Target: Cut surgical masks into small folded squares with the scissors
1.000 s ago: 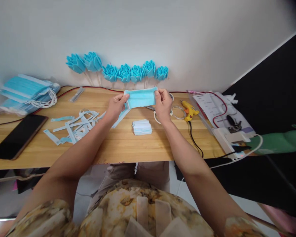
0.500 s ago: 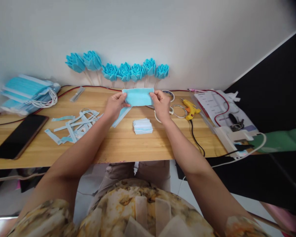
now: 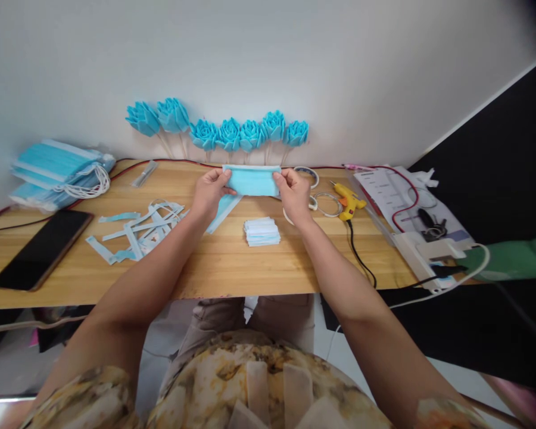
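Note:
Between my hands a piece of light blue face mask fabric (image 3: 254, 180) is stretched flat above the table. My left hand (image 3: 211, 189) pinches its left end, thumb on top. At the right end, my right hand (image 3: 293, 190) grips it the same way. Below my left hand lies another light blue strip (image 3: 224, 213), partly covered. A small stack of folded white and blue pieces (image 3: 261, 231) sits on the table nearer to me. Cut mask strips (image 3: 136, 229) lie in a loose heap left of my left forearm.
Several blue fabric flowers (image 3: 230, 134) on sticks lean along the wall. Mask packs (image 3: 56, 170) and a phone (image 3: 42, 250) lie left. On the right are tape rolls (image 3: 307, 176), a yellow glue gun (image 3: 349, 201) with its cord, papers (image 3: 395, 196), keys (image 3: 432, 225) and a power strip (image 3: 417, 259).
The top edge of the blue fabric now shows a narrow fold, where it looked flat before. Both hands keep their hold. The whole view has shifted slightly.

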Tool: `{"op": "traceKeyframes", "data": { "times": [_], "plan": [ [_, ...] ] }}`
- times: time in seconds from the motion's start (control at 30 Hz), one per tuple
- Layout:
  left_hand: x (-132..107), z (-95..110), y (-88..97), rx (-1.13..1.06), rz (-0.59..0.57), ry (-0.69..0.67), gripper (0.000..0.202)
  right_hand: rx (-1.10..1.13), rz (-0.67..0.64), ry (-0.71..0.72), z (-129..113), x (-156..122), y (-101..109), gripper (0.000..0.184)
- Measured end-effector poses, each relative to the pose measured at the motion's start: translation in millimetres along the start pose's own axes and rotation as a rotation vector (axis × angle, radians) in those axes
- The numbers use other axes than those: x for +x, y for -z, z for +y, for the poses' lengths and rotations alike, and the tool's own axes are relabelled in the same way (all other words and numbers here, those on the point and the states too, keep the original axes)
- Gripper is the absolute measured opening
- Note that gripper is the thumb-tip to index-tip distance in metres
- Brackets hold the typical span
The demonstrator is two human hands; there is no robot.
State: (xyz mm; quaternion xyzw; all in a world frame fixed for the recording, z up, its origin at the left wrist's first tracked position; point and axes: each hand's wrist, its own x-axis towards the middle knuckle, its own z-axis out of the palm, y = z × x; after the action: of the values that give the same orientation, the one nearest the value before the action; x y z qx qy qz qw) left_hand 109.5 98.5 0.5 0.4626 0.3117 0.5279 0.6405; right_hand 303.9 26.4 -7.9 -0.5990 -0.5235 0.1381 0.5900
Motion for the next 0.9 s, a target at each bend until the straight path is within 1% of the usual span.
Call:
{"op": "traceKeyframes", "data": {
  "times": [0.1, 0.3, 0.47, 0.6, 0.73, 0.9],
  "plan": [
    [0.3, 1.4, 0.2, -0.017, -0.021, -0.01, 0.043, 0.055, 0.002, -0.014, 1.7, 1.4, 1.1, 0.033],
    [-1.1, 3.7, 0.7, 0.016, -0.022, 0.001, 0.041, 0.223, -0.054, -0.127, 1.4, 2.2, -0.7, 0.037],
    [-0.8, 1.8, 1.5, 0.084, 0.025, -0.014, 0.035, 0.228, -0.07, -0.24, 0.3, 2.7, -2.3, 0.039],
    [-0.5, 0.4, 1.3, 0.092, 0.054, -0.021, 0.03, 0.274, -0.097, -0.324, -4.3, 2.3, -3.4, 0.034],
    [-0.3, 0.1, 0.0, 0.066, 0.063, -0.024, 0.03, 0.323, -0.1, -0.349, -6.2, 1.2, -3.6, 0.033],
    [1.5, -2.1, 1.2, 0.067, 0.076, -0.04, 0.033, 0.311, -0.113, -0.332, 0.9, 3.5, -1.8, 0.031]
  ]
}}
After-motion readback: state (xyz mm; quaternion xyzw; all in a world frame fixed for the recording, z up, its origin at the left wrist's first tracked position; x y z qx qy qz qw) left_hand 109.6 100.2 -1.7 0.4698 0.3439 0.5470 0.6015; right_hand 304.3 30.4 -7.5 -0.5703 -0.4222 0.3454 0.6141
